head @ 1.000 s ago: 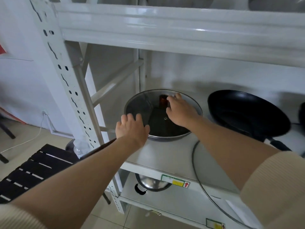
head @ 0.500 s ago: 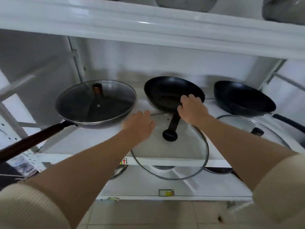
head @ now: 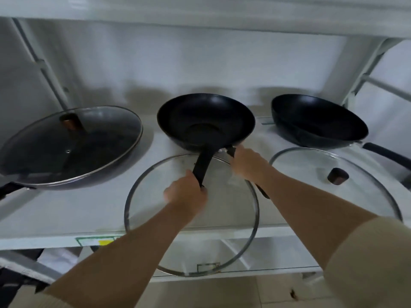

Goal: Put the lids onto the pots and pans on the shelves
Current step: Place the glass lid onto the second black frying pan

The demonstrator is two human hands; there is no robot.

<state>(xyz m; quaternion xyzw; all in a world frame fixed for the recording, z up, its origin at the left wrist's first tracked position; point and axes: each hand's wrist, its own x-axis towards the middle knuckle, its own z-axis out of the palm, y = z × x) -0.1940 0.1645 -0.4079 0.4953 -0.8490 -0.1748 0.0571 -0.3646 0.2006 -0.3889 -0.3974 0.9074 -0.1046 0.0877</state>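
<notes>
Three woks on a white shelf (head: 55,214), one covered, two open.

At nine o'clock a lidded wok (head: 71,147) is seen. At centre, the left hand (head: 186,196) is closed around the handle of the middle wok (head: 206,121), above a glass lid (head: 222,218) overhanging the shelf edge. The right hand (head: 249,163) is laid at this lid's far rim; its grip cannot be told. At three o'clock an open wok (head: 318,121) is set behind a second glass lid (head: 322,185).

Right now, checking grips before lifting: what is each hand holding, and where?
Left hand grips the middle pan's handle. Right hand touches the glass lid rim; its grip is unclear.
</notes>
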